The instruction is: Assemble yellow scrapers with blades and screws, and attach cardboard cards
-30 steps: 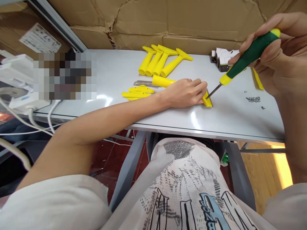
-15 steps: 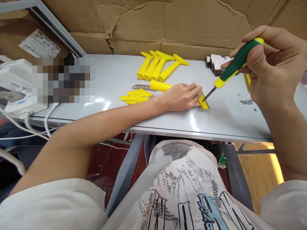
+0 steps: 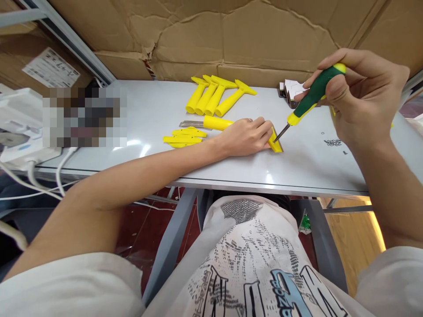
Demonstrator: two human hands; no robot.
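My left hand (image 3: 249,137) is closed around a yellow scraper-like tool (image 3: 218,123) lying on the table, its handle end pointing left and its head showing at my fingertips. In my right hand (image 3: 363,97) is a green and yellow screwdriver (image 3: 315,94), slanting down to the left. The screwdriver's tip touches the yellow head. Behind my left hand lie several yellow T-shaped handles (image 3: 216,97) side by side. Flat yellow pieces (image 3: 185,137) and thin metal blades (image 3: 194,124) rest left of the held tool. Small screws (image 3: 333,142) lie in a loose pile at the right.
Cardboard (image 3: 264,39) stands along the back of the white table (image 3: 158,97). White power strips and cables (image 3: 29,127) crowd the left end. Small boxes (image 3: 291,91) sit at the back right, partly behind my right hand.
The camera view has shifted slightly. My right hand and the screwdriver have moved left and a little lower in the picture. Both hands keep their holds.
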